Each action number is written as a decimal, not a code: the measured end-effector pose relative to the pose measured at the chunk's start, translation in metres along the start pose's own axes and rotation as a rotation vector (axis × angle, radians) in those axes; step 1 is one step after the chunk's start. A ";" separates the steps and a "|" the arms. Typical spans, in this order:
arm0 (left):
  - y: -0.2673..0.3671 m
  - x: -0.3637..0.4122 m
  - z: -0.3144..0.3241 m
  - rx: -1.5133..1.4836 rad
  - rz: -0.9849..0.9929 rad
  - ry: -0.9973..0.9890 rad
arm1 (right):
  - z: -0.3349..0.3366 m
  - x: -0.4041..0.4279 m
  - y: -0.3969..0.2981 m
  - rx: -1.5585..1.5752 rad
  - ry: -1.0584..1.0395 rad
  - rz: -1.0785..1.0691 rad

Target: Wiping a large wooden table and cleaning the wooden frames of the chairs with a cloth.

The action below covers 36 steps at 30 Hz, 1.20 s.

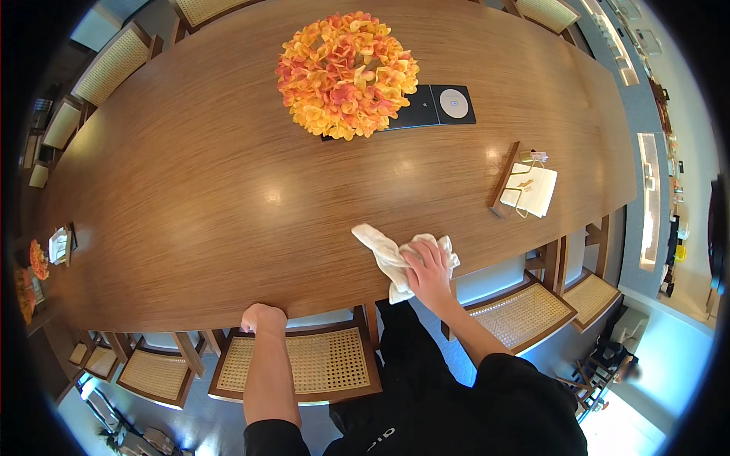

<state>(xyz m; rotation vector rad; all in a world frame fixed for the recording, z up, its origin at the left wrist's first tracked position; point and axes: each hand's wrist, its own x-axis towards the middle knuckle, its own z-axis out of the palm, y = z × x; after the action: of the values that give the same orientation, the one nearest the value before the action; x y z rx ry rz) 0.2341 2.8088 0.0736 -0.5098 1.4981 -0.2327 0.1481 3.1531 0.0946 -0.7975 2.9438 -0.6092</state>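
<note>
My right hand (425, 271) is closed over a crumpled white cloth (379, 245) and presses it on the wooden table (228, 228), close to the near edge. One end of the cloth sticks out to the left. At the near edge, further left, my left hand (265, 319) is curled with its knuckles up, above a chair with a cane back (331, 362). Its fingers are mostly hidden, so I cannot see whether it grips the edge or the chair.
Orange artificial-looking flowers (348, 74) stand over a black panel with a round pale disc (454, 103). To the right is a wooden holder (505, 179) with white napkins (530, 188). Cane chairs (522, 316) line the near side. A person (619, 359) is in the background at lower right.
</note>
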 end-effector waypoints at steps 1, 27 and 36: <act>0.000 -0.003 0.000 -0.018 -0.006 0.002 | -0.001 0.000 0.003 0.006 0.003 -0.002; -0.002 -0.007 -0.003 -0.024 0.038 -0.028 | -0.001 0.013 0.027 -0.078 0.107 0.098; 0.001 -0.005 0.000 -0.005 0.024 -0.035 | -0.002 0.080 0.061 -0.087 0.155 0.066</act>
<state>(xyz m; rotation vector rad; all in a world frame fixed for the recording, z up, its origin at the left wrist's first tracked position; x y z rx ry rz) 0.2333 2.8114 0.0776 -0.4972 1.4707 -0.2008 0.0489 3.1627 0.0795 -0.6864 3.1429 -0.5675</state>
